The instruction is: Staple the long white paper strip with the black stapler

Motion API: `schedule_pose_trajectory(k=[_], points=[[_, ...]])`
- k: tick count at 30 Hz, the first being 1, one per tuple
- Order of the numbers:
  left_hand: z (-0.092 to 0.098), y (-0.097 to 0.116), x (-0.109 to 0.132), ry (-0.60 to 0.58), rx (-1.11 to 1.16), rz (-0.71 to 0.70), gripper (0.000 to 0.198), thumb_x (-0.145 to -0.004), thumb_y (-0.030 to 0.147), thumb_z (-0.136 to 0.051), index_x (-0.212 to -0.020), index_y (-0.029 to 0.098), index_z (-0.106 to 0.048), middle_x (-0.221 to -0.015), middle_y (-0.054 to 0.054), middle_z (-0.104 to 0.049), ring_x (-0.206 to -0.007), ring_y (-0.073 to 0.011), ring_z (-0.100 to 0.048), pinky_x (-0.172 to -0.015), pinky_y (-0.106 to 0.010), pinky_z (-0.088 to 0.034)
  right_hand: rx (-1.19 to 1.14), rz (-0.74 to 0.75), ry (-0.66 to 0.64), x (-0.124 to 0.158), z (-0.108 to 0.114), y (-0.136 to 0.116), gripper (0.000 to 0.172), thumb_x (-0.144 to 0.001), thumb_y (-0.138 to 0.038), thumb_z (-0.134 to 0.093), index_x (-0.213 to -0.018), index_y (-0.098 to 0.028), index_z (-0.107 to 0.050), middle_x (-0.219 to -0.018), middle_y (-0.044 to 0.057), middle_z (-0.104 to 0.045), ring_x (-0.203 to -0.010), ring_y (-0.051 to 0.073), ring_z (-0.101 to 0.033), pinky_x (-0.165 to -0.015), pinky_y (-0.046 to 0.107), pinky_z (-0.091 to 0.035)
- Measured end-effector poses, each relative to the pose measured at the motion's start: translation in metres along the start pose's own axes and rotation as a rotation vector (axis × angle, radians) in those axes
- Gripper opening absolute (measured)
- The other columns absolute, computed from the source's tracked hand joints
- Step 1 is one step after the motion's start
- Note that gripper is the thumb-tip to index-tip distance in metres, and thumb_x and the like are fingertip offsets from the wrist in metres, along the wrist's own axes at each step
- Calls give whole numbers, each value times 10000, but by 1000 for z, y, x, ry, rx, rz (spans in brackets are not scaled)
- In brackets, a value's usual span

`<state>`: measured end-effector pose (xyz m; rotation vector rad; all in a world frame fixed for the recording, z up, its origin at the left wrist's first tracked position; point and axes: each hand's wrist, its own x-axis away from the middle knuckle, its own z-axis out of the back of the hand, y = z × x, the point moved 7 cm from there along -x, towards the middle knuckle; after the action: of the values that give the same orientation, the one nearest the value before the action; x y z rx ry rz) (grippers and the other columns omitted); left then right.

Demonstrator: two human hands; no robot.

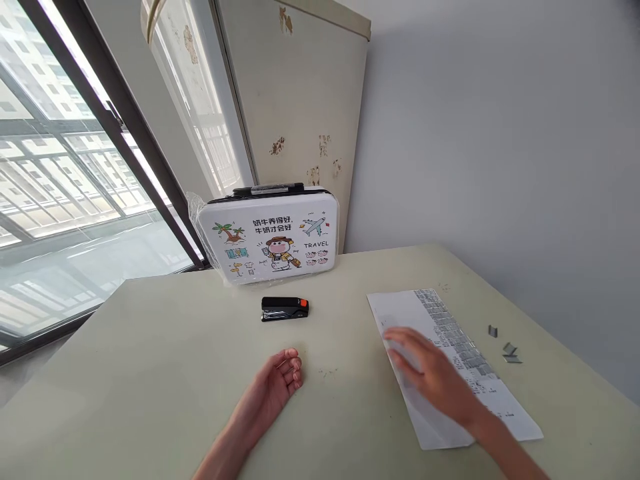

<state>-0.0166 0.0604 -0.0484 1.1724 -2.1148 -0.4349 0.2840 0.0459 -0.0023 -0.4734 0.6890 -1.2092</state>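
Note:
My left hand (pixel 278 385) rests on its side on the table, palm turned inward, fingers loosely curled with nothing in them. Beyond it lies a black stapler (pixel 285 309) with an orange-red patch at its right end. My right hand (pixel 425 370), a little blurred, is over white printed paper (pixel 395 307), fingers stretched out and empty; whether it touches the paper I cannot tell. Along the paper's right side runs a row of short grey strips (pixel 453 330) that look like staples. Several more small grey pieces (pixel 510 349) lie on the table to the right.
A white case (pixel 270 250) with cartoon prints and a black handle stands at the table's (pixel 150 373) back, in clear plastic wrap. Behind it is a worn cream cabinet (pixel 305 100). A dark-framed window (pixel 60 167) is on the left, a plain wall (pixel 490 153) on the right.

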Motion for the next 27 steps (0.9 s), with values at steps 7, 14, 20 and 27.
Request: schedule_pose_trajectory(k=[7,14,20,27], points=[[-3,1,1,7,-19,-4,127,-887,236,-775,-935,121,-747,-837,-36,-641,-767,-138,-597,-764,-280,-498,359,-114,21,22,47,121,566,-1041,-622,-390,-1541,-372,-479,-1668,-4,-387,-1545,310,-347,-1196,555,-433],[-7,1,3,-19,-75,-31,158,-895,278,-771,-947,130,-754,-864,-48,-626,-771,-147,-566,-767,-289,-484,482,-41,-76,39,20,116,639,-1046,-600,-409,-1635,-381,-290,-1729,-29,-195,-1593,290,-203,-1296,562,-237],[-18,8,11,-57,-350,-173,256,-982,403,-668,-979,159,-748,-873,-71,-610,-781,-190,-524,-757,-302,-440,455,40,-106,44,-23,53,639,-1054,-545,-438,-1645,-390,-250,-1730,-34,-201,-1594,285,-210,-1294,563,-245],[-37,22,28,-45,-847,-472,84,-934,277,-724,-937,238,-799,-980,-95,-678,-992,-279,-536,-923,-280,-396,323,197,-104,49,-85,-42,698,-1038,-444,-539,-1653,-386,-213,-1724,5,-229,-1578,335,-257,-1233,633,-340]])
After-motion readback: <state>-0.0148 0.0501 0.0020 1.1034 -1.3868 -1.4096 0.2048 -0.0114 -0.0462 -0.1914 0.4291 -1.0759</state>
